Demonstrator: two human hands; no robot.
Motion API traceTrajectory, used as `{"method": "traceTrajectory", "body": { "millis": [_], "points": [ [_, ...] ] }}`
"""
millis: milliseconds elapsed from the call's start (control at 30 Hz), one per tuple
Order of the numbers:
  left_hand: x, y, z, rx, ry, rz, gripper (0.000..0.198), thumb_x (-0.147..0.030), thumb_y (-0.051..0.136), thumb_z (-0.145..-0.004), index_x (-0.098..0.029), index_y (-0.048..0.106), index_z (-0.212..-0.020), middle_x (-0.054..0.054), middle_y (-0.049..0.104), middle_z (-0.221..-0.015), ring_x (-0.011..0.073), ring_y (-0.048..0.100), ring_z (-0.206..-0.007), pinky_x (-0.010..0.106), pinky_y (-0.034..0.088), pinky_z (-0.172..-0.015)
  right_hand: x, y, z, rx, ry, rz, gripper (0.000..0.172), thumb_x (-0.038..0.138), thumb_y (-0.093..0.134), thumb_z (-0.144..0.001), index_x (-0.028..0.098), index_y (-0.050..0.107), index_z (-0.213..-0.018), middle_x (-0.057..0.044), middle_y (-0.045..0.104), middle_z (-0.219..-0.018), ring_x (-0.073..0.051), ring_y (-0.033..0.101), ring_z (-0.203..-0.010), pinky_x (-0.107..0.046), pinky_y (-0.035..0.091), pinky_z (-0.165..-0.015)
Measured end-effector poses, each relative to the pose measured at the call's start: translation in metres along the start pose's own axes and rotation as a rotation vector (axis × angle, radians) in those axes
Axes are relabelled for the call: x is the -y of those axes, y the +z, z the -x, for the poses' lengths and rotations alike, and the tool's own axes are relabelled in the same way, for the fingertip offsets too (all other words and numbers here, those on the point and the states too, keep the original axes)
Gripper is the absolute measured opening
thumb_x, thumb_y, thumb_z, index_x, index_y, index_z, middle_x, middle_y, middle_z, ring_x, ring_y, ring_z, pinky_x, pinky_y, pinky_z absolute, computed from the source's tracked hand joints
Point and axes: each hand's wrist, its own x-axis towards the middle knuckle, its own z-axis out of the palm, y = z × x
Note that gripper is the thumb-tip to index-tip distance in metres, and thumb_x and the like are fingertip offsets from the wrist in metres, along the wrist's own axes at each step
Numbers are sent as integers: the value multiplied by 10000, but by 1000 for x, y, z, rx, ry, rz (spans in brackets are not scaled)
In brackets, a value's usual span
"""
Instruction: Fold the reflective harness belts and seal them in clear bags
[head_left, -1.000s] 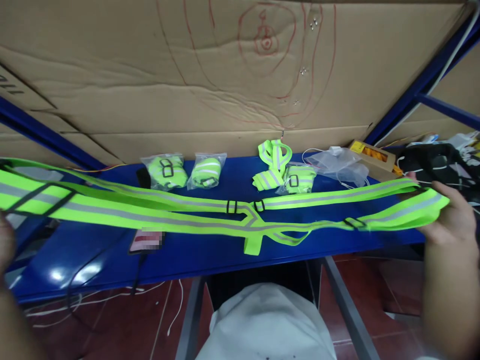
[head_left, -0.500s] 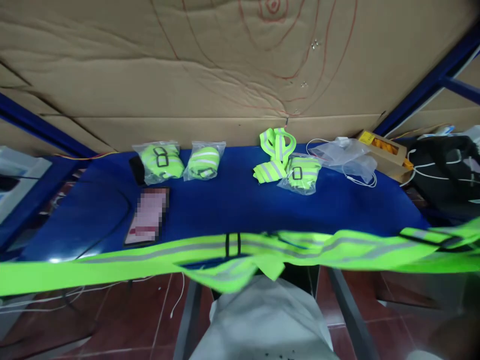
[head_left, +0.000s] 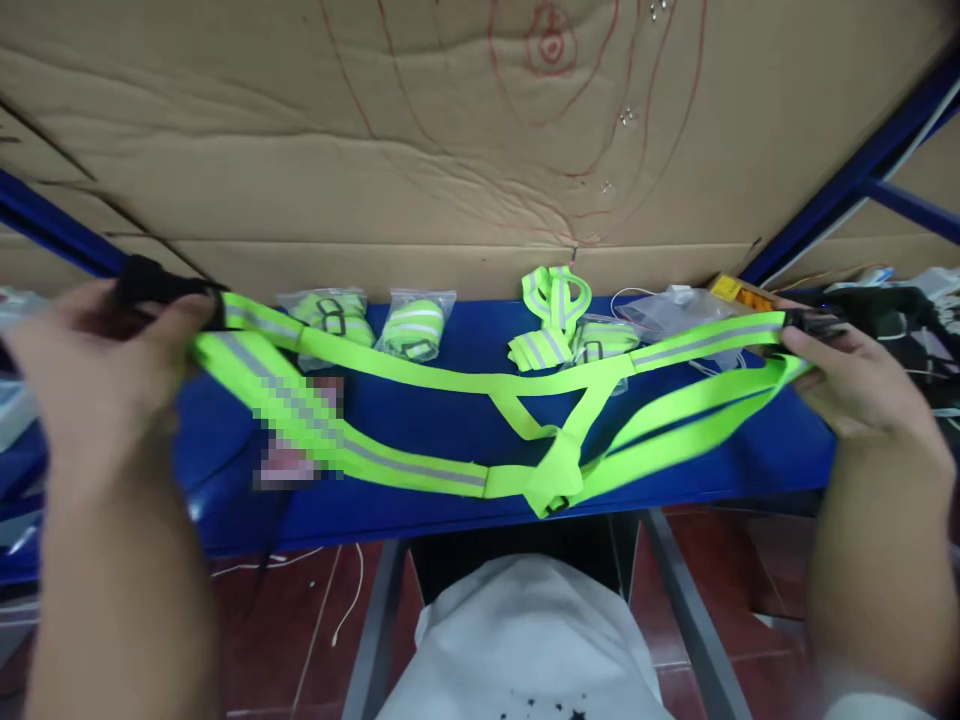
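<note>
A neon-yellow reflective strap vest [head_left: 420, 465] with grey stripes hangs stretched between my two hands above the blue table [head_left: 465, 410]. My left hand [head_left: 97, 370] is closed on its left end, where a black piece sticks out of the fist. My right hand [head_left: 855, 375] pinches the right end by a black buckle. The straps sag in the middle and cross near the table's front edge.
Bagged folded vests [head_left: 334, 320] [head_left: 414, 325] and an unbagged one [head_left: 551, 315] lie along the back by the cardboard wall [head_left: 450, 150]. A phone [head_left: 296, 455] lies under the strap at left. An empty clear bag [head_left: 675, 310], a small box [head_left: 739, 292] and dark gear [head_left: 892, 315] are at right.
The vest dropped low and blurred, then came back up. It now hangs turned and looser, and both hands are in view closer together, gripping its ends.
</note>
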Motion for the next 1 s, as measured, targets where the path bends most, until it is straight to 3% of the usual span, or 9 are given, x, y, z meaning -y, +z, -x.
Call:
{"method": "traceTrajectory", "body": {
  "millis": [100, 200, 267, 367, 400, 500, 633, 767, 1000],
  "points": [
    [-14, 31, 24, 104, 146, 46, 509, -466, 646, -855, -115, 715, -1217, 3, 748, -1010, 126, 642, -856, 380, 579, -874, 6, 44, 15, -41, -308, 273, 341, 247, 722, -841, 192, 772, -1173, -160, 719, -1231, -257, 671, -1060, -459, 499, -985],
    [-41, 72, 62, 209, 474, -145, 404, -343, 519, -974, -128, 659, -1286, 101, 709, -1130, 236, 661, -1063, 458, 539, -1017, 7, 91, 35, -47, -696, 890, 439, 195, 588, -941, 238, 697, -1364, -153, 661, -1356, -371, 528, -1314, -618, 373, -1107],
    [-55, 100, 88, 318, 653, -135, 333, -277, 460, -1007, -116, 625, -1248, 177, 650, -1184, 298, 622, -1185, 473, 513, -1050, 5, 124, 47, 139, -862, 1067, 590, 111, 514, -942, 214, 546, -1523, -162, 533, -1533, -405, 435, -1428, -633, 364, -1129],
    [-63, 133, 119, 514, 761, -123, 272, -209, 481, -983, -135, 524, -1241, 243, 492, -1473, 347, 527, -1374, 501, 470, -1095, -3, 173, 60, 445, -978, 1156, 727, 10, 423, -918, 237, 420, -1608, -149, 473, -1596, -358, 559, -1301, -539, 473, -1057],
    [-63, 140, 126, 586, 753, -142, 302, -195, 493, -971, -144, 486, -1268, 240, 491, -1484, 347, 559, -1346, 486, 494, -1055, -7, 187, 63, 491, -991, 1161, 739, 5, 413, -915, 240, 411, -1615, -144, 505, -1569, -346, 591, -1237, -515, 501, -1019],
    [-59, 152, 141, 677, 698, -196, 357, -179, 517, -943, -153, 447, -1293, 190, 644, -1268, 348, 682, -1135, 463, 542, -915, -20, 217, 70, 519, -1020, 1122, 677, 23, 385, -947, 236, 473, -1583, -134, 572, -1498, -311, 613, -1137, -455, 547, -944],
    [-59, 150, 152, 656, 593, -240, 357, -233, 541, -935, -135, 463, -1270, 201, 629, -1236, 388, 666, -1118, 495, 544, -886, -36, 230, 82, 407, -1043, 1034, 637, 21, 393, -965, 280, 549, -1526, -119, 577, -1472, -280, 593, -1124, -429, 557, -948],
    [-65, 146, 159, 653, 525, -242, 341, -256, 526, -946, -129, 473, -1258, 192, 605, -1224, 360, 670, -1062, 462, 556, -855, -43, 228, 87, 301, -1037, 997, 647, 9, 397, -959, 282, 545, -1525, -117, 580, -1441, -262, 583, -1085, -399, 572, -933],
    [-72, 143, 163, 666, 468, -265, 423, -259, 557, -939, -105, 469, -1323, 183, 576, -1220, 370, 635, -1121, 484, 547, -899, -47, 232, 88, 304, -1006, 1008, 650, -11, 363, -954, 235, 539, -1529, -157, 560, -1428, -290, 571, -1158, -433, 568, -977]
  ]
}}
